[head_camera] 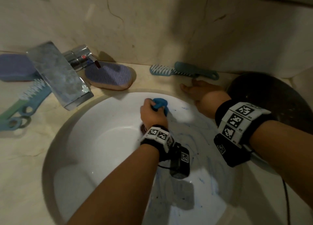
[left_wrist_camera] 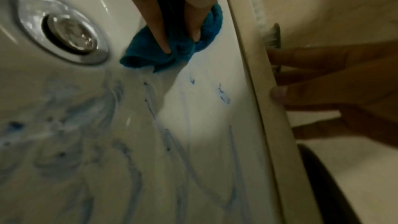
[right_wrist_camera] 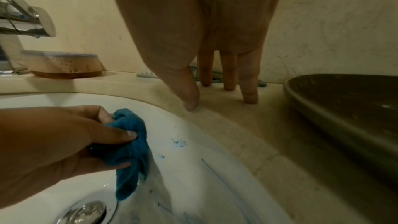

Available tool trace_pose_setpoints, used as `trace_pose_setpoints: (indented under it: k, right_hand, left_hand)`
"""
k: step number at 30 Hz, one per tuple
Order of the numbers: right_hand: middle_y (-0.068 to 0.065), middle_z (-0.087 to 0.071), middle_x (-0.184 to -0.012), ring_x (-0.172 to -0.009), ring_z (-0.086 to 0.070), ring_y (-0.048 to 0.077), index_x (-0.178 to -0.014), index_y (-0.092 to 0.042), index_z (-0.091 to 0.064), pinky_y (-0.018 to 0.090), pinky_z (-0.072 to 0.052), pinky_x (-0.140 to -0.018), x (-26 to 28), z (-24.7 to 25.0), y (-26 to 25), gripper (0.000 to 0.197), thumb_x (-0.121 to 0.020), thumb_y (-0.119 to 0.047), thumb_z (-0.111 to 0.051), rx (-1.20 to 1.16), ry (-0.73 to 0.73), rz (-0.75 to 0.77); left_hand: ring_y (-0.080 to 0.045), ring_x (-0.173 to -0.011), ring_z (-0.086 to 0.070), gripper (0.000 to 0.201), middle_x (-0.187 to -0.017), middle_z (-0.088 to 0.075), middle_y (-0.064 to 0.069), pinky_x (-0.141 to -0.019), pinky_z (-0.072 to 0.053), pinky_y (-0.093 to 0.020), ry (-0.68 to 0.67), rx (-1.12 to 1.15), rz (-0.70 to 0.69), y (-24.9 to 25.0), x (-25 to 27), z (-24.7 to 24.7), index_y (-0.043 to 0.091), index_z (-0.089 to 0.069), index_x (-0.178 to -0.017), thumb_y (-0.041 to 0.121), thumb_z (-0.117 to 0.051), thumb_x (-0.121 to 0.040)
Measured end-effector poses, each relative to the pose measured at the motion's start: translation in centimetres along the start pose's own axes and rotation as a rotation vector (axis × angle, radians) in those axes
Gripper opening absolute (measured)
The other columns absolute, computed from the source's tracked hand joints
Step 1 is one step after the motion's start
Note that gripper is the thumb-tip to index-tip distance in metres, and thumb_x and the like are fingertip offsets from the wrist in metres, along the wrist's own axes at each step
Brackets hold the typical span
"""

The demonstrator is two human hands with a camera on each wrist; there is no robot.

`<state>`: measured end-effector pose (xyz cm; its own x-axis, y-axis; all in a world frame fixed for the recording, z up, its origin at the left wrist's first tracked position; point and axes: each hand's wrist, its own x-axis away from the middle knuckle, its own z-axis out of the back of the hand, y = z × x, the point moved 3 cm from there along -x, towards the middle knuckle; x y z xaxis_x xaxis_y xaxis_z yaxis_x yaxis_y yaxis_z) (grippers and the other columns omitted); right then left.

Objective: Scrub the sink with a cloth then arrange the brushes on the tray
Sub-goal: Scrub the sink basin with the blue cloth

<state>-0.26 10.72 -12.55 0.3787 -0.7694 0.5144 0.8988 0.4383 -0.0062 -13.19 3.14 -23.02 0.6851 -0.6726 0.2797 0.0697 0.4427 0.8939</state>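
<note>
Left hand (head_camera: 152, 111) grips one cloth (head_camera: 160, 103); right hand (head_camera: 201, 92) flat; five brushes (head_camera: 183, 70), one tray (head_camera: 271, 95)

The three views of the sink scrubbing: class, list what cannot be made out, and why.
- Drain: head view, mostly hidden behind the left hand.
- Dark tray: head view, right arm covers its near part.
- Teal brush: right wrist view, behind the right hand's fingers.
- Blue smears: left wrist view, blurred.

- Head view looks steeply down from above into the sink (head_camera: 101, 140), wall at the top
- Left wrist view sits low inside the bowl, close, facing the drain (left_wrist_camera: 71, 35) and rim
- Right wrist view looks along the counter (right_wrist_camera: 226, 118) toward the wall
- All three share the cloth (head_camera: 160, 104)
</note>
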Motion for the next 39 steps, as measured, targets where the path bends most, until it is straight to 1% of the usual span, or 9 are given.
trace_pose_setpoints:
  k: [9, 13, 17, 22, 26, 31, 33, 37, 39]
  right_hand:
    - [0.008, -0.014, -0.157, -0.141, -0.025, 0.029, -0.147, -0.039, -0.016, 0.031, -0.026, -0.111, -0.1, 0.1, -0.1, 0.063, -0.093, -0.022, -0.044, 0.071, 0.047, 0.028]
    - [0.008, -0.023, -0.153, -0.137, -0.032, 0.03, -0.146, -0.034, -0.023, 0.036, -0.031, -0.109, -0.1, -0.2, 0.1, 0.057, -0.094, -0.026, -0.043, -0.021, 0.057, -0.006]
    - [0.005, -0.037, -0.146, -0.129, -0.042, 0.03, -0.142, -0.031, -0.036, 0.038, -0.038, -0.103, 0.6, 0.0, 0.1, 0.055, -0.09, -0.015, -0.047, -0.12, 0.16, -0.011]
    - [0.009, -0.015, -0.156, -0.14, -0.028, 0.029, -0.147, -0.037, -0.016, 0.033, -0.029, -0.11, -0.1, 0.2, 0.0, 0.067, -0.091, -0.019, -0.048, 0.038, 0.038, 0.002]
    - [0.007, -0.008, -0.158, -0.143, -0.023, 0.029, -0.147, -0.04, -0.013, 0.032, -0.025, -0.113, -0.3, -0.1, 0.1, 0.065, -0.093, -0.023, -0.046, 0.029, 0.01, -0.004]
    - [0.006, -0.029, -0.151, -0.135, -0.035, 0.028, -0.145, -0.03, -0.031, 0.038, -0.032, -0.109, -0.4, -0.4, 0.3, 0.051, -0.095, -0.026, -0.041, -0.101, 0.102, -0.019]
    - [0.009, -0.03, -0.15, -0.134, -0.037, 0.029, -0.145, -0.027, -0.029, 0.036, -0.032, -0.108, -0.6, -0.3, 0.3, 0.049, -0.097, -0.035, -0.034, -0.071, 0.072, -0.037]
    - [0.007, -0.038, -0.144, -0.128, -0.042, 0.031, -0.141, -0.03, -0.039, 0.041, -0.038, -0.105, -0.1, -0.3, 0.5, 0.054, -0.09, -0.014, -0.048, -0.11, 0.141, -0.012]
    - [0.006, -0.039, -0.146, -0.129, -0.043, 0.029, -0.141, -0.027, -0.038, 0.035, -0.036, -0.104, -0.8, -0.5, 0.6, 0.05, -0.092, -0.029, -0.049, -0.117, 0.128, -0.071]
  left_hand:
    - [-0.024, -0.081, -0.057, 0.034, -0.084, -0.059, -0.01, -0.077, -0.049, -0.032, 0.171, 0.057, 0.018, -0.3, -2.1, 4.2, 0.023, -0.039, -0.065, 0.008, -0.065, -0.08]
    - [-0.015, -0.073, -0.05, 0.023, -0.077, -0.056, -0.003, -0.064, -0.037, -0.015, -0.061, 0.078, -0.031, 1.3, 0.6, 0.0, 0.016, -0.046, -0.071, 0.008, -0.066, -0.08]
    - [-0.015, -0.072, -0.046, 0.03, -0.079, -0.052, -0.005, -0.052, -0.034, -0.006, -0.037, 0.133, -0.004, 1.7, 1.1, -0.2, 0.016, -0.042, -0.068, 0.002, -0.065, -0.081]
    - [-0.016, -0.076, -0.048, 0.026, -0.079, -0.053, -0.008, -0.06, -0.031, -0.013, 0.16, 0.04, -0.012, 0.5, -1.4, 4.3, 0.013, -0.043, -0.071, 0.004, -0.065, -0.081]
    - [-0.021, -0.076, -0.054, 0.027, -0.078, -0.058, -0.008, -0.066, -0.042, -0.025, 0.017, -0.005, -0.032, 0.2, -0.8, 1.5, 0.019, -0.045, -0.066, 0.004, -0.066, -0.076]
    - [-0.021, -0.076, -0.054, 0.037, -0.078, -0.057, -0.005, -0.071, -0.047, -0.034, -0.096, 0.05, -0.022, 0.4, 1.6, -2.1, 0.024, -0.038, -0.059, 0.003, -0.064, -0.075]
    - [-0.023, -0.077, -0.056, 0.034, -0.077, -0.057, -0.003, -0.075, -0.049, -0.032, -0.069, 0.036, -0.002, 0.3, 0.9, -0.9, 0.022, -0.041, -0.061, 0.005, -0.066, -0.077]
    - [-0.024, -0.077, -0.057, 0.039, -0.078, -0.057, -0.007, -0.078, -0.053, -0.038, 0.072, 0.059, 0.016, -0.3, -1.4, 1.7, 0.025, -0.038, -0.06, 0.005, -0.066, -0.076]
    - [-0.018, -0.075, -0.053, 0.035, -0.078, -0.057, -0.006, -0.076, -0.051, -0.033, 0.028, 0.099, 0.034, 0.9, -0.5, 0.8, 0.024, -0.042, -0.061, 0.003, -0.067, -0.074]
